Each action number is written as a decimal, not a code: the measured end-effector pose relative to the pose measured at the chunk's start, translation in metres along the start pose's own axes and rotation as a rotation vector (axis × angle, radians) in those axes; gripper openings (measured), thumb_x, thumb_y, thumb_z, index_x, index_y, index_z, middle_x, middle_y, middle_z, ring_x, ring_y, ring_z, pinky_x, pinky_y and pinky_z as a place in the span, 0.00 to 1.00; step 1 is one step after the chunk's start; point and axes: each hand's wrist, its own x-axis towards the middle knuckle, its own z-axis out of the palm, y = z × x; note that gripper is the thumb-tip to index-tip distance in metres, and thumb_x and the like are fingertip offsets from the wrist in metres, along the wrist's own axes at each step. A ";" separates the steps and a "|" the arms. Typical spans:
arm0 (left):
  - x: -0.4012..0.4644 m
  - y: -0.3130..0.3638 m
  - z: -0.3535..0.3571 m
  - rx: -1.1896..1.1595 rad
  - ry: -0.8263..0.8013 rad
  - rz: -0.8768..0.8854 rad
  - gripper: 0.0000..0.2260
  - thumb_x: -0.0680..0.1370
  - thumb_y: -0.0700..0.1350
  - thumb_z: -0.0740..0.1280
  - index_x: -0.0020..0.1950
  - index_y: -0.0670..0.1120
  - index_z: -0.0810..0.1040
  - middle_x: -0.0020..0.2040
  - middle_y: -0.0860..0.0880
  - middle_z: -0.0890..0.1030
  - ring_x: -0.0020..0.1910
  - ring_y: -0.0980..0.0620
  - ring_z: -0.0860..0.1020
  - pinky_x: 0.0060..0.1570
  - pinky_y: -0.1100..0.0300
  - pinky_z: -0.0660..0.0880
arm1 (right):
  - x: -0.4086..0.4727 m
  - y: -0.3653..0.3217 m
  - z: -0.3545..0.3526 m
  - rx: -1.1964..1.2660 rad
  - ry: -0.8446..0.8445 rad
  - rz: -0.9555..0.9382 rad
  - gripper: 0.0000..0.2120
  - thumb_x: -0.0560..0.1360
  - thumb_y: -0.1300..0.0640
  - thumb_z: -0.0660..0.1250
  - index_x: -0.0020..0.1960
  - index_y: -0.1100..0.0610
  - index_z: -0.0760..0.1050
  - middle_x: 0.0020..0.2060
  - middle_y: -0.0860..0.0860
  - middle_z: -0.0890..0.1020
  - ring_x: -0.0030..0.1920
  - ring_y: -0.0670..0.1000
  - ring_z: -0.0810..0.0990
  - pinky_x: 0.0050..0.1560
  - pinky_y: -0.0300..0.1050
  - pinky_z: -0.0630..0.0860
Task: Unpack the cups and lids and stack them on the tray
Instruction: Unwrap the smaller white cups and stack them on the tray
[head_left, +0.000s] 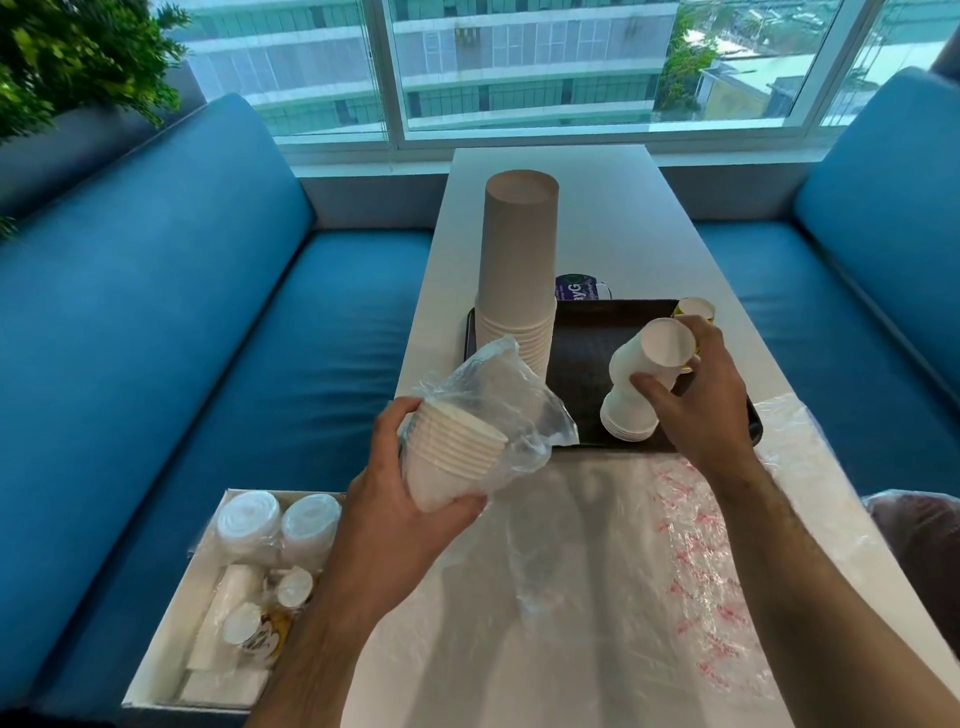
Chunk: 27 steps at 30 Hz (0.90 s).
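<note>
Left hand (410, 499): grips nested white paper cups (447, 457) in crinkled clear bag (498, 405), above table's near-left edge. Right hand (691, 395): clasps inverted small cup stack (639, 389) on dark tray (587, 353). Tall stack (519, 260) at tray's left. White table (649, 234), blue benches (208, 322), window.

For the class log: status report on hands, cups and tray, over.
Left hand grips bagged cups. Right hand holds small white stack on tray. Tall stack at tray's left; nothing blocking.

Both forearms bare, sleeveless; left hand (400, 499), right hand (696, 400) ungloved.
</note>
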 end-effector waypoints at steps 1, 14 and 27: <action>0.000 0.000 0.000 0.000 -0.002 -0.003 0.39 0.68 0.48 0.80 0.59 0.74 0.54 0.52 0.70 0.69 0.48 0.80 0.69 0.37 0.80 0.70 | 0.002 0.002 0.001 -0.019 -0.004 0.010 0.37 0.70 0.55 0.79 0.72 0.46 0.64 0.67 0.50 0.74 0.65 0.56 0.75 0.65 0.65 0.75; 0.003 0.002 -0.001 -0.023 0.020 -0.051 0.39 0.67 0.50 0.81 0.64 0.71 0.58 0.53 0.68 0.72 0.49 0.64 0.76 0.36 0.76 0.71 | 0.013 0.031 0.022 -0.110 -0.072 0.092 0.37 0.71 0.56 0.79 0.73 0.47 0.63 0.67 0.53 0.74 0.66 0.58 0.74 0.67 0.69 0.71; 0.008 0.002 0.002 0.019 0.008 -0.025 0.38 0.65 0.56 0.80 0.62 0.77 0.58 0.55 0.70 0.72 0.52 0.64 0.75 0.44 0.70 0.72 | 0.007 0.033 0.043 -0.105 -0.155 0.096 0.37 0.72 0.54 0.78 0.75 0.44 0.64 0.70 0.52 0.74 0.68 0.57 0.74 0.66 0.66 0.74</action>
